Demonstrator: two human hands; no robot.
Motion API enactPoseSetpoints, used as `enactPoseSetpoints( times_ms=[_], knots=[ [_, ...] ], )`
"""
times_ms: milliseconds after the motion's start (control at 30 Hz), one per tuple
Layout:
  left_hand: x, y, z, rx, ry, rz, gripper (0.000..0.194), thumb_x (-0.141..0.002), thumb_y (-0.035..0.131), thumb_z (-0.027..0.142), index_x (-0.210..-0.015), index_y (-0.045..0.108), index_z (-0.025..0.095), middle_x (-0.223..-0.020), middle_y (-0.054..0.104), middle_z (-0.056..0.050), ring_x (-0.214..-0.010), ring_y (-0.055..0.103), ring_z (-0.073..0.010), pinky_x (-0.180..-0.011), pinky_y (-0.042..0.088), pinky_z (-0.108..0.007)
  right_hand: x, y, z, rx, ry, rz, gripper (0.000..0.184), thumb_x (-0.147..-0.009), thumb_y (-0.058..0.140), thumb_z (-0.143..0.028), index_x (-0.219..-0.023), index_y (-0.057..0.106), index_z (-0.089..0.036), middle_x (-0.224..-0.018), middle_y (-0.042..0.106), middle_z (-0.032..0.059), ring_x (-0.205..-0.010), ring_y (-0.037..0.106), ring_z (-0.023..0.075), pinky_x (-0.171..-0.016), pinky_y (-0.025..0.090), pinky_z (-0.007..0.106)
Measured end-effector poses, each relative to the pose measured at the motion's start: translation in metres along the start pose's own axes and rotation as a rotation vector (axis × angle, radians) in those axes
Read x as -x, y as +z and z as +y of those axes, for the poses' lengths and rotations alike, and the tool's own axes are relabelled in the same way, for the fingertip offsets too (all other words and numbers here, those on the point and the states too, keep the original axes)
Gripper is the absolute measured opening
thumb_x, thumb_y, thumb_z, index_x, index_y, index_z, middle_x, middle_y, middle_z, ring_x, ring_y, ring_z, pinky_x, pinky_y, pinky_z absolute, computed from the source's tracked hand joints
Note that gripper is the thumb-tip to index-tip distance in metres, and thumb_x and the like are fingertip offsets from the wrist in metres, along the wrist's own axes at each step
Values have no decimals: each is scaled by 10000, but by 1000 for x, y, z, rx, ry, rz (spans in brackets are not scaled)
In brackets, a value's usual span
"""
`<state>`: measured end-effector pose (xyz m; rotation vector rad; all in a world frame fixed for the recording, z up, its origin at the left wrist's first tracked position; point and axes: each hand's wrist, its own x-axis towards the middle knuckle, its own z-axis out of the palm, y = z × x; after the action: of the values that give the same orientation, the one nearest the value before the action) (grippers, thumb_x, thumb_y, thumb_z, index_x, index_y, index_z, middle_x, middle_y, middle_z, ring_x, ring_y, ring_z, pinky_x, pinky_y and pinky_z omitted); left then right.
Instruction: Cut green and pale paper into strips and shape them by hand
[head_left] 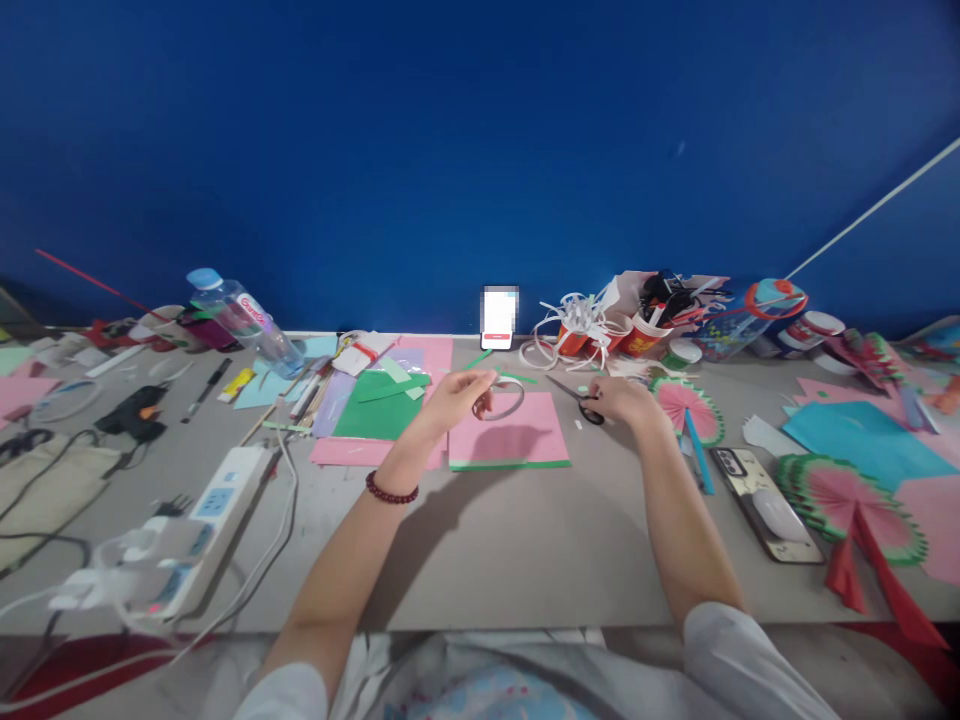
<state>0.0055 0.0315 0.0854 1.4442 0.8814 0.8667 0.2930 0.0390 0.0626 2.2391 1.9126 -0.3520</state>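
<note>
My left hand is closed on a thin, pale ring that looks like a roll of tape, held a little above a pink sheet of paper. A green strip runs along the near edge of that sheet. To the right of the paper, my right hand has its fingers on the black handles of a pair of scissors. The blades lie low over the table and point away to the left. Part of the handles is hidden by the fingers.
A lit phone leans on the blue wall. Left are green paper, a water bottle and a power strip. Right are cups with paper strips, paper watermelon fans and another phone with a white mouse.
</note>
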Motion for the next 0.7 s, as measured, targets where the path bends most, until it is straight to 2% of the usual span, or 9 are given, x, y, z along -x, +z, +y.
enactPoseSetpoints(
  times_ms=[100, 267, 400, 533, 633, 700],
  knots=[
    [-2, 0, -2, -3, -8, 40, 422, -814, 552, 534, -568, 581, 192, -563, 528, -14, -526, 465, -114, -507, 395, -253, -11, 8, 5, 42, 32, -90, 201, -741, 644, -319, -877, 710, -186, -923, 716, 118, -879, 661, 257, -649, 447, 286],
    [-2, 0, 0, 37, -58, 36, 429, -861, 464, 514, -605, 593, 194, -605, 567, -33, -549, 469, -129, -583, 402, -288, -22, 18, 6, 60, 78, -89, 234, -705, 668, -279, -887, 723, -144, -1013, 699, 178, -933, 663, 280, -671, 469, 295],
    [-3, -1, -3, 132, -105, 32, 382, -871, 447, 515, -730, 621, 206, -532, 498, 0, -511, 446, -135, -568, 377, -288, -22, 17, 6, 42, 57, -100, 217, -680, 676, -242, -856, 721, -125, -985, 706, 184, -926, 662, 286, -659, 468, 291],
    [-3, -4, -5, 247, -142, 41, 348, -872, 435, 503, -928, 603, 204, -537, 480, 20, -523, 474, -142, -594, 382, -290, -12, 6, 11, -21, -22, -143, 112, -692, 631, -180, -781, 694, -156, -794, 723, 95, -784, 673, 215, -601, 447, 245],
    [-1, -5, -3, 275, -119, 75, 287, -857, 469, 488, -855, 550, 213, -561, 481, 21, -550, 482, -142, -634, 394, -297, -3, -2, 19, -189, -96, -162, 120, -732, 590, -202, -830, 656, -178, -669, 690, 19, -627, 648, 157, -561, 436, 223],
    [0, -5, 1, 265, -88, 83, 256, -844, 495, 456, -767, 512, 213, -580, 469, 21, -565, 474, -135, -643, 390, -291, 1, -6, 23, -351, -147, -127, 136, -739, 589, -235, -857, 627, -178, -642, 666, -3, -539, 612, 138, -542, 437, 229]
  ],
)
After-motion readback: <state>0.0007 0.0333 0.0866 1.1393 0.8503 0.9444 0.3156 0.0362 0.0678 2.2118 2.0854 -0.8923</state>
